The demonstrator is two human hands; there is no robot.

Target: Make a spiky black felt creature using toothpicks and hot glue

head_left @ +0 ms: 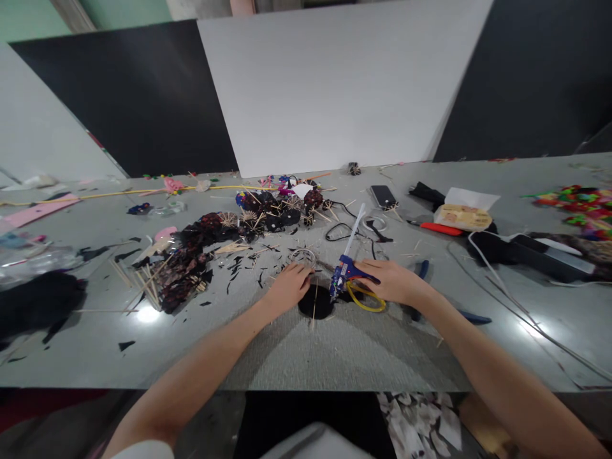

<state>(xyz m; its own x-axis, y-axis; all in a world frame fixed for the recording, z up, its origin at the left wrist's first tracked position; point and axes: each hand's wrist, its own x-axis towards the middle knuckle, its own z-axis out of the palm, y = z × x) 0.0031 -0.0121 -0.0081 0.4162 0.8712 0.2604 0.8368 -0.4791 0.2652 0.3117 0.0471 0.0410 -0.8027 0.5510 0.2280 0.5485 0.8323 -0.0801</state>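
A black fabric disc (316, 302) lies on the grey table with a thin wooden stick (314, 306) across its middle. At the disc's upper left edge is my left hand (289, 287), its fingers bent and close together; what they hold, if anything, is too small to make out. My right hand (394, 282) is closed on the handle of a blue glue gun (341, 274). The gun's nozzle points down beside the disc's right edge, and a clear glue stick (355, 229) rises from its back. Under the gun lies a yellow ring (366, 302).
Dark decorated pieces (189, 261) with sticks and black scraps spread to the left. A phone (383, 196), an orange cutter (440, 228), blue-handled pliers (421, 287) and cables (514, 306) lie to the right. Tall boards (335, 89) stand behind the table.
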